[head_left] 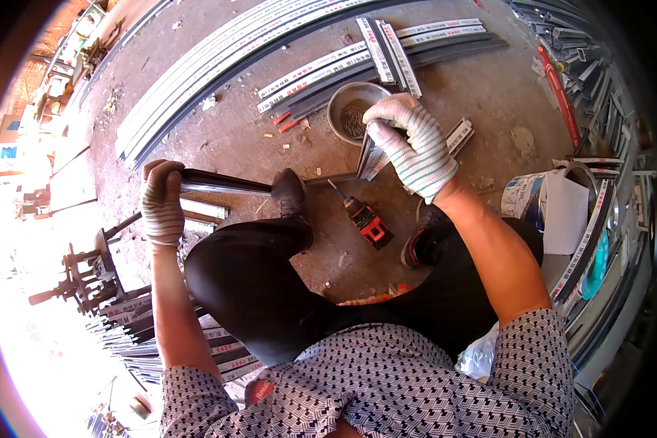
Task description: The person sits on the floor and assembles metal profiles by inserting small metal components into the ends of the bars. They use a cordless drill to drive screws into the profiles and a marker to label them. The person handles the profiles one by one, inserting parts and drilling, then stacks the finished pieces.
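My left hand point(162, 203), in a striped knit work glove, is closed around the end of a dark metal profile point(226, 181), which reaches right toward my shoe. My right hand point(416, 142), gloved the same way, grips the upper end of a short metal profile point(372, 159) that slants down to the floor. The two lengths seem to meet near the floor between my feet, but my shoe hides part of this. A red and black cordless drill point(369, 222) lies between my feet. Beside my right hand stands a metal bowl point(352, 113) with screws in it.
Long labelled profiles point(197, 84) lie across the floor ahead, with shorter ones point(387, 57) crossed near the bowl. Red-handled pliers point(290, 124) lie left of it. At the right are a white bucket point(522, 196), a red tool point(558, 95) and stacked metal; at the left, a clamp-like machine point(87, 274).
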The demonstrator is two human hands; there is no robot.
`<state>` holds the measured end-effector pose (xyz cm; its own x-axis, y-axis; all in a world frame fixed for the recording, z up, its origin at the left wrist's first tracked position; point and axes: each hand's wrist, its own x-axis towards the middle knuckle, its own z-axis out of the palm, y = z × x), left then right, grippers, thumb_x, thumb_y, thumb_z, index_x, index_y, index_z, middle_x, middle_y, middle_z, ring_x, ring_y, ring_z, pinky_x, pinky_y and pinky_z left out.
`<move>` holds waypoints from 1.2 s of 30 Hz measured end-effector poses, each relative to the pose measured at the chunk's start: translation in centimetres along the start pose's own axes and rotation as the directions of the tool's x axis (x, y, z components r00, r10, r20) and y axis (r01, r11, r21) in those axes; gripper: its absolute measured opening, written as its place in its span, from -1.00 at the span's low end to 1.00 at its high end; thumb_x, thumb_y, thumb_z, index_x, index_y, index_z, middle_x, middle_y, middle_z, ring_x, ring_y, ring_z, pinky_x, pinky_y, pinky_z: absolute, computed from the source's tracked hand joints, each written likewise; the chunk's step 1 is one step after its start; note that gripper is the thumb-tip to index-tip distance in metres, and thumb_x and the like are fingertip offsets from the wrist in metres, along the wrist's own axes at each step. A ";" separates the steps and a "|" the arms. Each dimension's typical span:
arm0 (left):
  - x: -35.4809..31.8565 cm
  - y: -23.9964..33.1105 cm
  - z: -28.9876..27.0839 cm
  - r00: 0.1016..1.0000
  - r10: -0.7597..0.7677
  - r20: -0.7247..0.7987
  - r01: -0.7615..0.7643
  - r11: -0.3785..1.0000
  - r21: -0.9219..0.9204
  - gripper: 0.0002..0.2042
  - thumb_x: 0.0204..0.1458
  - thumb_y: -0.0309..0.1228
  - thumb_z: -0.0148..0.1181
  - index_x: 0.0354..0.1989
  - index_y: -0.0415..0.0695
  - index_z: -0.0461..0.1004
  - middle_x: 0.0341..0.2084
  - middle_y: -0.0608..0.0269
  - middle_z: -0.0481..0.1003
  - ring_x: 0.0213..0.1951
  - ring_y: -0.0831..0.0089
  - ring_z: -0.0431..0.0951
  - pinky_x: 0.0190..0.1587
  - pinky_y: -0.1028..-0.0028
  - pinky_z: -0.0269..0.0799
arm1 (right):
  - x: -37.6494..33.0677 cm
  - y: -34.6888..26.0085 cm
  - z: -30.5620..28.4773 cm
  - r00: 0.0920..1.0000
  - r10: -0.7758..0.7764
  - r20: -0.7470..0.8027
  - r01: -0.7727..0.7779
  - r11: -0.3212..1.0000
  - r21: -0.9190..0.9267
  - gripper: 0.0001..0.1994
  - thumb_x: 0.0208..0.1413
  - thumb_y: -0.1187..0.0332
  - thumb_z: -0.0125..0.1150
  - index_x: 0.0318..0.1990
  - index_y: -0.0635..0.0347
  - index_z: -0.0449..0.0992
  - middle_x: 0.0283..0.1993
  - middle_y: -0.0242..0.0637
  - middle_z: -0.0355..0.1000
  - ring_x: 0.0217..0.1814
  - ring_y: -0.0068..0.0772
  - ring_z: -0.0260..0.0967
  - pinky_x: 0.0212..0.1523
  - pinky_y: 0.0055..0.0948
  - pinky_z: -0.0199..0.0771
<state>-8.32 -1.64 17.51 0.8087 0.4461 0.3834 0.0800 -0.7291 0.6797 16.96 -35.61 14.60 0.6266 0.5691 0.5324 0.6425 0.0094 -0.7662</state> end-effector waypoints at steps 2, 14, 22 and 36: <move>-0.2 -0.5 0.3 1.000 0.011 -0.019 -0.010 1.000 0.011 -0.90 0.26 -0.58 0.15 -0.12 -0.15 0.54 -0.14 0.25 0.45 -0.10 0.45 0.46 0.05 0.47 0.39 | 0.0 0.4 0.2 0.999 -0.043 -0.023 0.043 0.999 -0.007 -0.87 0.10 0.49 0.38 -0.21 0.18 0.58 -0.20 -0.21 0.55 -0.10 -0.10 0.49 0.01 -0.23 0.51; 0.0 0.8 -1.1 0.995 -0.062 0.077 0.057 0.996 0.067 -0.71 0.25 -0.50 0.19 0.14 -0.11 0.51 0.02 0.16 0.46 0.07 0.34 0.47 0.19 0.37 0.35 | -0.3 -0.7 -0.8 0.998 -0.032 0.053 0.033 0.999 -0.017 -0.64 0.06 0.38 0.45 0.02 0.18 0.54 0.00 -0.18 0.51 0.10 -0.09 0.45 0.17 -0.23 0.46; 1.6 4.7 -1.0 0.995 -0.015 0.099 -0.016 0.949 0.313 -0.51 0.11 -0.56 0.34 0.26 -0.10 0.45 0.18 0.11 0.45 0.25 0.21 0.42 0.33 0.29 0.29 | -0.4 -1.0 -1.4 0.998 -0.039 0.054 0.043 0.996 -0.081 -0.37 0.05 0.43 0.44 0.32 0.14 0.39 0.21 -0.17 0.39 0.16 -0.30 0.43 0.21 -0.32 0.47; 2.9 28.3 12.0 0.538 0.668 0.514 -0.573 0.737 -0.358 -0.70 0.10 -0.21 0.33 -0.07 -0.08 0.51 -0.31 0.20 0.62 -0.19 0.13 0.67 0.00 0.09 0.58 | 0.0 1.5 -4.9 0.917 0.266 -0.298 -0.203 0.953 0.226 -0.76 0.39 0.26 0.07 -0.19 0.28 0.52 -0.30 -0.22 0.48 -0.26 -0.33 0.38 -0.19 -0.34 0.46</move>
<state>3.27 -27.25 30.33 0.7878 -0.5140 0.3395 -0.6136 -0.6070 0.5050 20.05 -39.65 15.23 0.8770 0.2788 0.3913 0.3850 0.0792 -0.9195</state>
